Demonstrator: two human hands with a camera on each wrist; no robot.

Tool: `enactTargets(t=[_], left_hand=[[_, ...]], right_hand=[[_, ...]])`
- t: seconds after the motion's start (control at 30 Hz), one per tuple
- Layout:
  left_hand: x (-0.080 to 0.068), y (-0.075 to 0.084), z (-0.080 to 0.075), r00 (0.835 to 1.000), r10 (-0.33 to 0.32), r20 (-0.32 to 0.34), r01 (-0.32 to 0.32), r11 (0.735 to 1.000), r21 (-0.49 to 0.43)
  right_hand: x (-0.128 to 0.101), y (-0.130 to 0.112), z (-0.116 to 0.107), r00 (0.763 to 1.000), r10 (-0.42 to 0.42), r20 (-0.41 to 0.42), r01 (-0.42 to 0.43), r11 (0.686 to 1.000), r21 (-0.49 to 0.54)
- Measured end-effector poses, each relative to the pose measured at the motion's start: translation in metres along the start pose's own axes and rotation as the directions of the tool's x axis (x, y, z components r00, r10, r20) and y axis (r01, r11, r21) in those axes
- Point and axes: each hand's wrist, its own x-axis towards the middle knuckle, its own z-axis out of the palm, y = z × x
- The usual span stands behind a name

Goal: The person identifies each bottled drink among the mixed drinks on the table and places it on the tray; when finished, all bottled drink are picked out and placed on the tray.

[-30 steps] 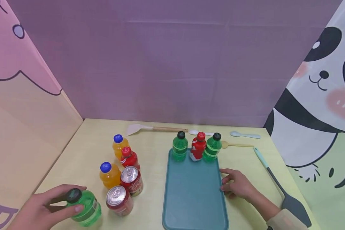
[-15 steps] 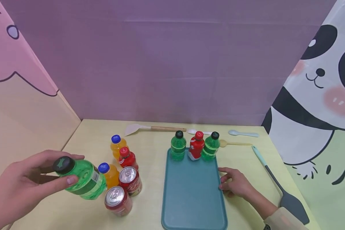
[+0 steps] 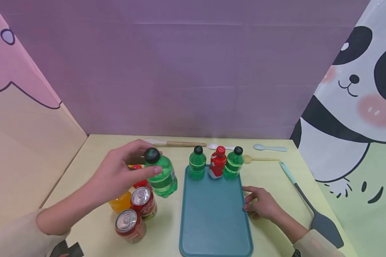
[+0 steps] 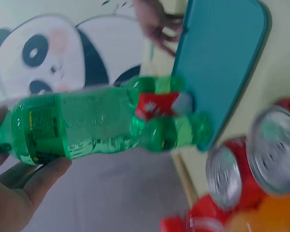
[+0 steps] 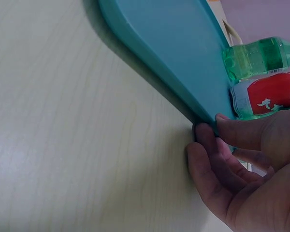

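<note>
My left hand [image 3: 120, 173] grips a green bottle [image 3: 163, 182] with a black cap near its neck, raised above the table left of the tray. In the left wrist view the bottle [image 4: 87, 126] lies across the picture, fingers around its cap end. My right hand [image 3: 261, 202] pinches the right rim of the teal tray [image 3: 215, 221]; in the right wrist view the thumb [image 5: 241, 133] lies on the rim and fingers curl beneath. At the tray's far end stand a green bottle [image 3: 197, 163], a red bottle [image 3: 217, 163] and another green bottle [image 3: 234, 164].
Left of the tray stand two cans [image 3: 130, 225], an orange bottle [image 3: 120, 203] and a red bottle [image 3: 140, 182], partly behind my left arm. A spatula with a wooden handle [image 3: 186, 144] and spoons [image 3: 270, 147] lie at the back. A dark turner [image 3: 325, 226] lies on the right.
My left hand has lifted the green bottle from the left front and carried it up and rightward, over the cans and bottles toward the tray. The right hand stays at the tray's rim.
</note>
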Motion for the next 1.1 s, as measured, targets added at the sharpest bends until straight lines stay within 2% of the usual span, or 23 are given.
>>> enactTargets(t=[0.17,0.33,0.5,0.63,0.87,1.1], left_hand=[[0.034,0.001,0.039,0.996,0.001,0.094,0.006,0.997,-0.073],[0.062,0.001,0.088,0.990,-0.025,0.136,0.045,0.988,-0.146],[0.078,-0.003,0.139,0.983,-0.088,0.161,0.115,0.978,-0.172],[0.086,-0.007,0.173,0.983,-0.086,0.165,0.111,0.982,-0.150],[0.100,-0.010,0.213,0.991,-0.067,0.115,0.080,0.991,-0.106],[0.108,-0.006,0.238,0.990,-0.113,0.086,0.122,0.988,-0.100]], right_hand=[[0.001,0.002,0.000,1.000,-0.002,0.007,0.002,1.000,0.005],[0.001,0.000,-0.001,1.000,0.005,-0.011,-0.004,1.000,0.019],[0.001,0.002,0.000,1.000,0.013,-0.013,-0.012,1.000,0.028],[0.002,0.004,0.001,1.000,0.016,-0.003,-0.016,0.999,0.032],[0.002,0.003,0.002,0.999,0.040,0.000,-0.040,0.999,0.023],[0.002,0.004,0.001,1.000,0.018,-0.002,-0.018,0.999,0.045]])
